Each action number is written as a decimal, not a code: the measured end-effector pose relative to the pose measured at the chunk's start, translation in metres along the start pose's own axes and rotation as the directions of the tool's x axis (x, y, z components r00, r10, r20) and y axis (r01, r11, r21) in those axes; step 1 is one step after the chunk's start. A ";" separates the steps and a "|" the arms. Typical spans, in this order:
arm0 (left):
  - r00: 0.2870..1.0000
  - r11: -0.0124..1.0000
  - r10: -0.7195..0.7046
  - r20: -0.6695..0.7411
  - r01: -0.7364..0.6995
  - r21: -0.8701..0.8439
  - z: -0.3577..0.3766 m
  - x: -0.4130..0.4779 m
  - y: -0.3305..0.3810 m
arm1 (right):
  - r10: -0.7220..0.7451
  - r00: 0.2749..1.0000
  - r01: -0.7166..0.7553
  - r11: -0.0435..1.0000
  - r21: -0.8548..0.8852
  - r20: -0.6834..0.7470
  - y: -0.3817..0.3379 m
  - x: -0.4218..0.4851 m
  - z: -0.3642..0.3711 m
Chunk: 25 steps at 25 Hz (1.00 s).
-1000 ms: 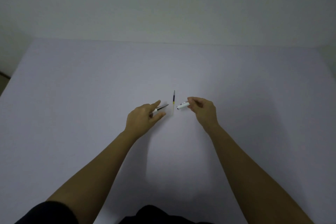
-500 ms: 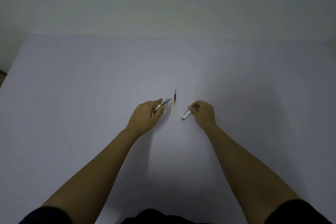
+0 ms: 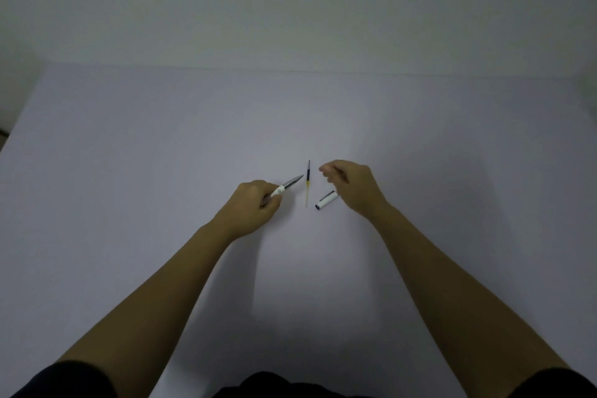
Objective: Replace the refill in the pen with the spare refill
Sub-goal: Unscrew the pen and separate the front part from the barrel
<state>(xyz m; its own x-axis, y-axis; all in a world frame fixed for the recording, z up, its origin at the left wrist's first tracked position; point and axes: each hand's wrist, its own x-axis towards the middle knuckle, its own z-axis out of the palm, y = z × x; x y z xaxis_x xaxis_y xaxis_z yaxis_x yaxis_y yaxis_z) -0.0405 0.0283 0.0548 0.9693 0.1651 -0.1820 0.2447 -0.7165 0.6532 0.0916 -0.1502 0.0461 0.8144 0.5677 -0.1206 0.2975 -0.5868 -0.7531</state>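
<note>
My left hand (image 3: 255, 207) is shut on the pen (image 3: 287, 186), whose silver tip points up and right out of the fist. A thin spare refill (image 3: 308, 182), dark at the far end and pale at the near end, lies on the table between my hands. The white pen cap (image 3: 326, 200) lies on the table just left of my right hand (image 3: 353, 186). My right hand hovers over it with fingers loosely curled and holds nothing.
A pale lilac table (image 3: 161, 155) fills the view, with a plain wall behind its far edge. My dark clothing shows at the bottom of the frame.
My right hand set the white cap down on the table and let go, then lifted up and away. My left hand kept hold of the pen.
</note>
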 end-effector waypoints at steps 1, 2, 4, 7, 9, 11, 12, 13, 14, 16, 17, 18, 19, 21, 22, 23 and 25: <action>0.999 0.999 0.027 0.039 -0.029 0.040 -0.004 0.001 0.000 | -0.045 0.993 0.050 0.998 -0.037 0.110 -0.011 0.000 -0.006; 0.996 0.995 0.052 0.072 -0.058 0.079 -0.007 0.001 0.001 | -0.078 0.974 0.099 0.991 -0.091 0.212 -0.019 0.000 -0.010; 0.988 0.985 0.098 0.122 -0.113 0.128 -0.013 0.001 0.006 | -0.104 0.926 0.182 0.966 -0.186 0.364 -0.030 -0.002 -0.014; 0.986 0.987 0.107 0.125 -0.120 0.105 -0.019 0.000 0.014 | -0.074 0.894 0.213 0.938 -0.275 0.441 -0.038 -0.003 -0.016; 0.991 0.996 0.081 0.103 -0.085 0.038 -0.022 -0.002 0.016 | -0.088 0.891 0.235 0.929 -0.286 0.445 -0.041 -0.004 -0.019; 0.990 0.994 0.094 0.103 -0.099 0.041 -0.023 -0.003 0.016 | -0.115 0.891 0.252 0.930 -0.268 0.438 -0.045 -0.005 -0.022; 0.989 0.992 0.108 0.101 -0.114 0.051 -0.023 -0.004 0.017 | -0.148 0.896 0.272 0.928 -0.253 0.418 -0.046 -0.005 -0.024; 0.989 0.991 0.117 0.092 -0.122 0.053 -0.024 -0.004 0.017 | -0.195 0.902 0.302 0.923 -0.240 0.384 -0.047 -0.005 -0.024; 0.990 0.991 0.121 0.076 -0.125 0.046 -0.024 -0.005 0.018 | -0.249 0.908 0.336 0.913 -0.231 0.338 -0.048 -0.007 -0.025; 0.992 0.992 0.124 0.038 -0.126 0.030 -0.027 -0.005 0.019 | -0.326 0.911 0.377 0.907 -0.188 0.252 -0.050 -0.009 -0.026; 0.991 0.991 0.131 0.024 -0.131 0.028 -0.028 -0.006 0.020 | -0.316 0.919 0.358 0.919 -0.162 0.237 -0.050 -0.010 -0.026; 0.990 0.990 0.139 0.016 -0.139 0.030 -0.029 -0.007 0.020 | -0.272 0.931 0.312 0.939 -0.144 0.245 -0.051 -0.011 -0.027; 0.989 0.988 0.148 0.015 -0.148 0.036 -0.030 -0.008 0.021 | -0.221 0.936 0.270 0.950 -0.155 0.274 -0.051 -0.012 -0.028; 0.986 0.985 0.166 0.018 -0.167 0.050 -0.031 -0.009 0.023 | -0.218 0.928 0.280 0.943 -0.180 0.302 -0.050 -0.011 -0.030; 0.986 0.984 0.169 0.012 -0.169 0.047 -0.031 -0.009 0.024 | -0.245 0.927 0.297 0.942 -0.157 0.284 -0.050 -0.011 -0.031; 0.986 0.985 0.167 0.001 -0.167 0.040 -0.031 -0.009 0.025 | -0.279 0.927 0.315 0.941 -0.121 0.251 -0.051 -0.012 -0.031; 0.985 0.985 0.170 -0.023 -0.169 0.029 -0.032 -0.008 0.027 | -0.310 0.929 0.325 0.945 -0.046 0.201 -0.052 -0.014 -0.034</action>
<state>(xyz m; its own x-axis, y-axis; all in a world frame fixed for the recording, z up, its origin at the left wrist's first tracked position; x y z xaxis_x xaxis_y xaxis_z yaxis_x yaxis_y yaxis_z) -0.0412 0.0290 0.0977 0.9971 0.0566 -0.0514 0.0765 -0.7535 0.6530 0.0814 -0.1472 0.1090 0.5648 0.8251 -0.0087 0.5681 -0.3965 -0.7211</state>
